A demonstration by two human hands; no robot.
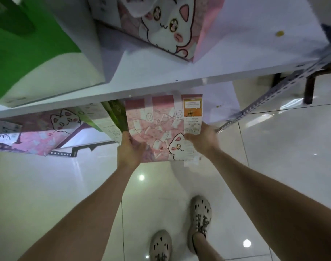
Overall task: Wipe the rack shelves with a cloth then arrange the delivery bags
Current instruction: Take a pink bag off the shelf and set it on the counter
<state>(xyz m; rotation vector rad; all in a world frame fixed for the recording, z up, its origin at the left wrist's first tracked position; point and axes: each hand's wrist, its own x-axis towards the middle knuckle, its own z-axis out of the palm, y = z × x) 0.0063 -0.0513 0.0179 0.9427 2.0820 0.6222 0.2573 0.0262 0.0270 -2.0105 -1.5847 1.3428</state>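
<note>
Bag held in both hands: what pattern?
The bag is pink with a white cartoon cat; head view.

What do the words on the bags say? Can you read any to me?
No words can be read; all the print is blurred or too small.
Orange label on the pink cat bag: too blurred.
White receipt under that label: too small.
Print on the green and white bag beside it: too blurred.
White slip on the left pink bag: too blurred.
</note>
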